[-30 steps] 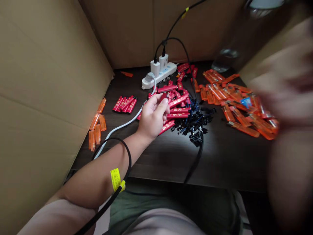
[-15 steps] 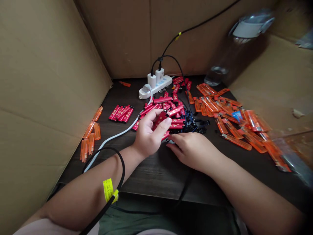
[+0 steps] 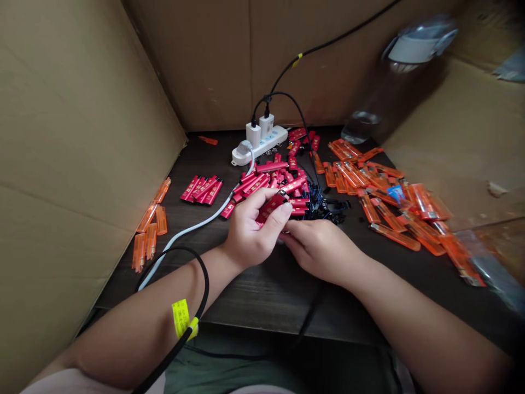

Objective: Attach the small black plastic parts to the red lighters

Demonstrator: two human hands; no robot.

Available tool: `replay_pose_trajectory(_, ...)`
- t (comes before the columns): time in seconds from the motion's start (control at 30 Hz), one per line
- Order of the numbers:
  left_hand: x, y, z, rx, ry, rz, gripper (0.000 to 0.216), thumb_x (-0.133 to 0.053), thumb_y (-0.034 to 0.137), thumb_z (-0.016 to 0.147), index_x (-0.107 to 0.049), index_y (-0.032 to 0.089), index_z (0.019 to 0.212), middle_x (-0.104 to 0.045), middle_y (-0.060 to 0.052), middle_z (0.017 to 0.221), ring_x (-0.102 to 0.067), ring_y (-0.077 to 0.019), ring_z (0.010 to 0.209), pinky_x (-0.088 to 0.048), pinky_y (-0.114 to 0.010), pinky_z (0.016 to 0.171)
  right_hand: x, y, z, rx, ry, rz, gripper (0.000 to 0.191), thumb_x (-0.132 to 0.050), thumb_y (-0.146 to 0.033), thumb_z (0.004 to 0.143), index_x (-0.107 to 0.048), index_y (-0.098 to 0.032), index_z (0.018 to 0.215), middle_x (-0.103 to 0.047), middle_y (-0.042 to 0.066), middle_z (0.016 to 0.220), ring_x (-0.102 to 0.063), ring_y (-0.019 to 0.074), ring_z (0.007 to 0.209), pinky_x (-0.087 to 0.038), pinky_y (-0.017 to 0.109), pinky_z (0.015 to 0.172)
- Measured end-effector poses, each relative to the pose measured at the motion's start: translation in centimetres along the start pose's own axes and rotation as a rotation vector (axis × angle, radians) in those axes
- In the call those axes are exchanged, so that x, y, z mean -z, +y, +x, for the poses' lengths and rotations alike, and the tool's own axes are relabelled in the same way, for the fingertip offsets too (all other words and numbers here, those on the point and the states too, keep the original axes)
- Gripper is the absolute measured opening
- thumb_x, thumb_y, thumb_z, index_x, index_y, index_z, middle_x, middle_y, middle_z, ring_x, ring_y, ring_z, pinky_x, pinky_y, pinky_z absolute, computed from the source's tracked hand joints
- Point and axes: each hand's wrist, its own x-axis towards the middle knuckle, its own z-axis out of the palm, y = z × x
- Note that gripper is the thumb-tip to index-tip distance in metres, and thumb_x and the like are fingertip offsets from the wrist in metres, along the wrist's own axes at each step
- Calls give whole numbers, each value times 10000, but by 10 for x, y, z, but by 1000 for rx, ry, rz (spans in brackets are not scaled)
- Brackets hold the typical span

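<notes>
My left hand [image 3: 251,234] is wrapped around a red lighter [image 3: 269,207] with a dark end, its thumb pressed along the side. Close against that thumb, the fingers of my right hand [image 3: 326,249] are pinched together; whatever they grip is hidden. Just beyond both hands lies a pile of red lighters [image 3: 256,184] with gold print. Small black and blue parts [image 3: 328,209] are heaped at the pile's right side. A small group of red lighters [image 3: 202,189] rests apart on the left.
Orange see-through lighters [image 3: 394,236] spread over the right, and several orange lighters [image 3: 151,241] lie by the left cardboard wall [image 3: 82,137]. A white power strip [image 3: 270,144] with a pale cable [image 3: 197,225] sits behind. A clear bottle [image 3: 363,123] stands back right. A black cable [image 3: 207,279] crosses my left forearm.
My right hand's fingertips have moved up and in against the left thumb. The lighter in my left hand has tilted slightly, and the view has shifted a little.
</notes>
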Motion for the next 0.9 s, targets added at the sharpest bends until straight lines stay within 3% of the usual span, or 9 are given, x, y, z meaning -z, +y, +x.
replay_pose_trajectory(0.07, -1, 1, 1, 45, -11, -21, 167, -583, 342, 861, -577, 182, 815, -514, 23, 662, -459, -98, 595, -394, -224, 572, 8, 4, -2, -46, 127, 397, 156, -508, -279, 897, -608, -164, 864, -629, 41, 729, -575, 137, 632, -440, 252, 604)
replay_pose_trajectory(0.17, -2, 0, 3, 130, -64, -75, 208, -579, 376, 861, -573, 180, 793, -510, 22, 627, -446, -96, 558, -376, -224, 532, 21, 11, -1, -246, 202, 1086, 162, -569, -343, 849, -543, -192, 799, -397, -67, 530, -338, 74, 406, -356, 202, 401)
replay_pose_trajectory(0.23, -3, -2, 3, 168, -90, -109, 218, -586, 386, 856, -574, 179, 788, -517, 19, 628, -444, -93, 550, -373, -225, 523, 27, 15, 2, -382, 175, 1430, 136, -560, -291, 829, -498, -198, 752, -321, -86, 517, -245, 61, 376, -326, 184, 346)
replay_pose_trajectory(0.33, -5, -4, 2, 201, -105, -152, 222, -593, 390, 852, -571, 179, 786, -510, 22, 630, -432, -87, 541, -361, -222, 510, 31, 18, 7, -578, 102, 1712, 156, -464, -206, 842, -467, -185, 687, -342, -69, 529, -273, 58, 376, -393, 176, 357)
replay_pose_trajectory(0.47, -6, -2, -1, 224, -114, -129, 220, -583, 394, 857, -572, 182, 801, -481, 31, 605, -412, -85, 523, -341, -217, 485, 30, 16, 9, -760, 48, 1839, 215, -404, -187, 874, -522, -149, 698, -441, -37, 543, -393, 60, 392, -509, 201, 434)
replay_pose_trajectory(0.53, -7, -1, -3, 213, -140, -77, 198, -575, 380, 860, -582, 184, 831, -510, 24, 622, -432, -92, 529, -358, -221, 490, 29, 16, 8, -771, 75, 1830, 183, -457, -164, 858, -543, -135, 699, -497, -23, 561, -437, 58, 402, -541, 209, 463)
replay_pose_trajectory(0.6, -7, -1, -5, 159, -166, -6, 172, -570, 352, 862, -602, 183, 879, -557, 8, 659, -481, -108, 562, -397, -232, 520, 27, 17, 6, -697, 98, 1816, 148, -518, -147, 837, -575, -121, 703, -540, -13, 581, -451, 46, 406, -555, 198, 481)
replay_pose_trajectory(0.73, -7, -2, -6, 22, -183, 128, 129, -579, 288, 852, -620, 180, 910, -614, -6, 692, -535, -122, 595, -433, -240, 560, 26, 18, 2, -510, 12, 1838, 85, -625, -142, 800, -626, -99, 727, -580, -7, 626, -457, 27, 431, -581, 214, 527)
replay_pose_trajectory(0.9, -8, -3, -6, -10, -184, 148, 139, -568, 255, 861, -621, 161, 948, -660, -12, 740, -581, -109, 610, -465, -213, 575, 24, 20, 0, -386, -22, 1857, 134, -721, -202, 776, -671, -92, 835, -586, -10, 670, -455, 7, 458, -582, 198, 559)
